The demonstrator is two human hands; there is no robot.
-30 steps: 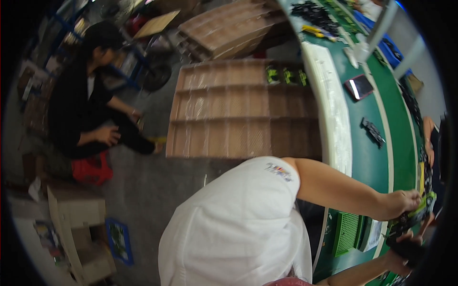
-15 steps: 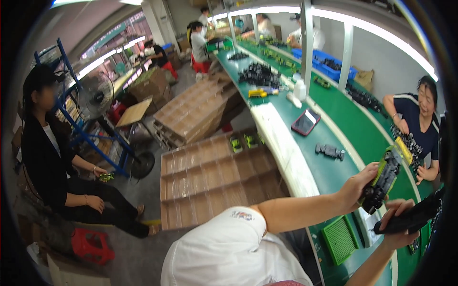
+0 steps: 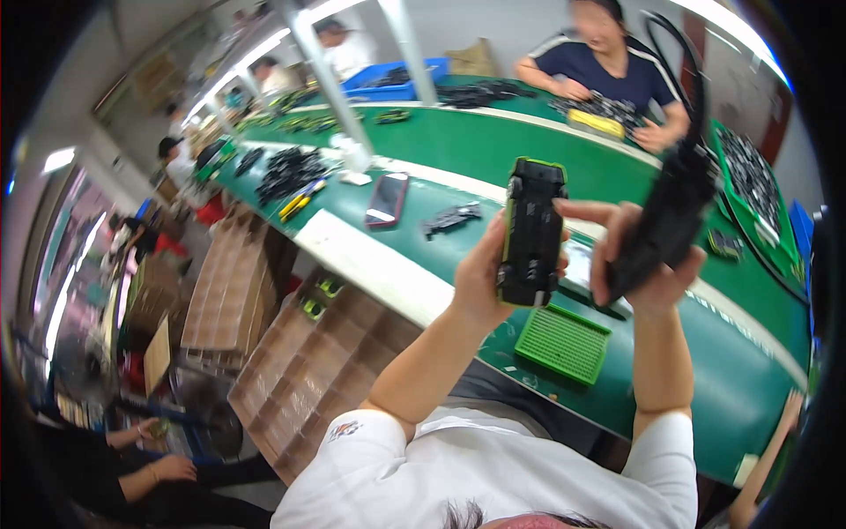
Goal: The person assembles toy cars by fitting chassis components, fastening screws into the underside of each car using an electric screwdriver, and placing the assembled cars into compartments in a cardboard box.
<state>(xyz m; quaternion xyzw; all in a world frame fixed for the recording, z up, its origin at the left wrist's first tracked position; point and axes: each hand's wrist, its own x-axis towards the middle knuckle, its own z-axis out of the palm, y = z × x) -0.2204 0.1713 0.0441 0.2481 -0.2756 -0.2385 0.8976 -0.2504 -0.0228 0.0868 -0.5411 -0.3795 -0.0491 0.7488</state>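
Observation:
My left hand (image 3: 480,273) grips a toy car (image 3: 533,234) by its side and end, its black underside facing me and a thin green edge of the body showing. In my right hand (image 3: 656,273) is a black power screwdriver (image 3: 674,207), blurred, with a black cable (image 3: 701,88) rising from its top. My right index finger reaches across to the car's edge. Below the hands lies a green grid tray (image 3: 564,344) on the bench, and a pale flat object (image 3: 579,264) is partly hidden behind them. A loose black car chassis (image 3: 451,219) rests to the left.
A phone (image 3: 386,199), a yellow-handled tool (image 3: 295,207) and piled black parts (image 3: 295,172) lie along the bench. Across it, a co-worker (image 3: 612,66) handles parts. A green crate (image 3: 724,172) of parts stands far right; a divided cardboard tray (image 3: 308,379) is at lower left.
My view has swung to the right. Both hands now appear more central, with the car turned more upright and its underside toward me. The screwdriver has tilted upward, still in my right hand.

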